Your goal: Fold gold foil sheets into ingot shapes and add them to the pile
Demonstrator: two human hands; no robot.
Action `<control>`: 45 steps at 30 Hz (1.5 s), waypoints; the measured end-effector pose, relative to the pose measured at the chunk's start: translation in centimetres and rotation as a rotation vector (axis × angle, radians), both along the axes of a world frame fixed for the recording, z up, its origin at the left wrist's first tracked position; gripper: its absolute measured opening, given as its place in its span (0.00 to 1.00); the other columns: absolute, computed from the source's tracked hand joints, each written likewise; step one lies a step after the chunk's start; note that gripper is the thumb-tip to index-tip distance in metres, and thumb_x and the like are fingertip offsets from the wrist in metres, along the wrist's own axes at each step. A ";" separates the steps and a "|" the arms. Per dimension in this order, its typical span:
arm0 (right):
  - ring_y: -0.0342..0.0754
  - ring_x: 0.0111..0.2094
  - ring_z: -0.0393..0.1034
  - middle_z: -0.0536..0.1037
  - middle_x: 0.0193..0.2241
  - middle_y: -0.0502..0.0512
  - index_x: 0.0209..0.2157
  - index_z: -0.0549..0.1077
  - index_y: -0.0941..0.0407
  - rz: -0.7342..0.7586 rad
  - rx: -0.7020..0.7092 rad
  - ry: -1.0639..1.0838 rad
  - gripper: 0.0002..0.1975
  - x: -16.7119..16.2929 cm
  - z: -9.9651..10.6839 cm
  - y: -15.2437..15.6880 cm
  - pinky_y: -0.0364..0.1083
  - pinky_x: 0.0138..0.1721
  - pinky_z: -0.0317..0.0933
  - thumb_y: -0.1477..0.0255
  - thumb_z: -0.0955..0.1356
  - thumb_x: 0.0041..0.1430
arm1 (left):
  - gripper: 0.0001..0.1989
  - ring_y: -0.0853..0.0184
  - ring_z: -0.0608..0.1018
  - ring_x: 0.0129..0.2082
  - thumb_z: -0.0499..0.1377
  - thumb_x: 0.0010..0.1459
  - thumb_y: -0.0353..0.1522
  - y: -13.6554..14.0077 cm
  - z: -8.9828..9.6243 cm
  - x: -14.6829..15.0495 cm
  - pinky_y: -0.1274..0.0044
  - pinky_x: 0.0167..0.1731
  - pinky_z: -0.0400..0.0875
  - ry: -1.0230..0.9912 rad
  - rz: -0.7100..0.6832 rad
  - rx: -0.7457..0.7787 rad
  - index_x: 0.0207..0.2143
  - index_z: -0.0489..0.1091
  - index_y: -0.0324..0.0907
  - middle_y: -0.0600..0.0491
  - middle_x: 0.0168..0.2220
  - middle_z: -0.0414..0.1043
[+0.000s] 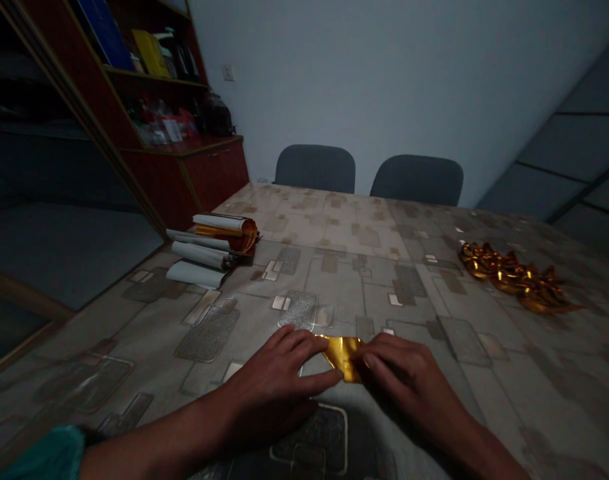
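Note:
A small piece of gold foil paper (342, 353) lies on the patterned tablecloth right in front of me, its left end folded to slanted edges. My left hand (277, 373) holds it down from the left, with the index finger at the upper corner and the thumb along the lower edge. At the right end, my right hand (407, 370) pinches the foil paper between thumb and fingers, which hide that end. Farther right on the table sits a cluster of shiny folded gold foil pieces (514, 273). On the left rests a pile of curled gold and white paper sheets (204, 257).
The table (334, 267) stretches away toward a grey chair (315, 168) and a second grey chair (418, 179) by the pale wall. A reddish wooden cabinet (214, 173) with filled shelves stands beyond the table's left edge.

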State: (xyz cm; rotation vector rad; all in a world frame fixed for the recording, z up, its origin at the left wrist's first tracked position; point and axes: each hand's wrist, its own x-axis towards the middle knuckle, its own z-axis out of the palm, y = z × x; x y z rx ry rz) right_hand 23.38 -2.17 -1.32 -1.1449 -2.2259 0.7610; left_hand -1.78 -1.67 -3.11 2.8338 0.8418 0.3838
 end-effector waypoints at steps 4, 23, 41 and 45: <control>0.48 0.34 0.71 0.75 0.33 0.55 0.45 0.76 0.55 0.007 0.032 -0.096 0.12 -0.3 -0.7 0.3 0.45 0.35 0.63 0.78 0.62 0.66 | 0.30 0.52 0.68 0.55 0.58 0.56 0.25 0.0 0.0 0.1 0.55 0.53 0.63 0.003 0.005 -0.020 0.60 0.61 0.55 0.45 0.61 0.61; 0.51 0.31 0.70 0.73 0.33 0.56 0.49 0.75 0.54 -0.054 0.195 -0.396 0.14 -1.7 -2.3 0.2 0.46 0.31 0.60 0.76 0.65 0.64 | 0.32 0.46 0.61 0.61 0.61 0.56 0.26 -0.6 -0.5 -0.1 0.51 0.54 0.63 0.023 0.074 -0.044 0.61 0.61 0.57 0.46 0.67 0.53; 0.49 0.30 0.73 0.78 0.29 0.57 0.38 0.78 0.58 -0.160 -0.140 0.171 0.12 -0.1 -0.3 2.1 0.46 0.31 0.65 0.70 0.63 0.65 | 0.31 0.43 0.63 0.60 0.66 0.55 0.34 -0.4 0.2 -0.1 0.48 0.53 0.62 0.103 0.078 -0.057 0.61 0.63 0.56 0.42 0.66 0.54; 0.47 0.26 0.71 0.77 0.26 0.52 0.36 0.77 0.57 -0.179 -0.195 0.131 0.08 0.5 -0.5 2.4 0.44 0.27 0.62 0.75 0.64 0.61 | 0.26 0.45 0.63 0.61 0.63 0.59 0.37 0.2 0.6 -0.2 0.48 0.55 0.60 0.077 0.044 -0.062 0.59 0.65 0.55 0.44 0.67 0.55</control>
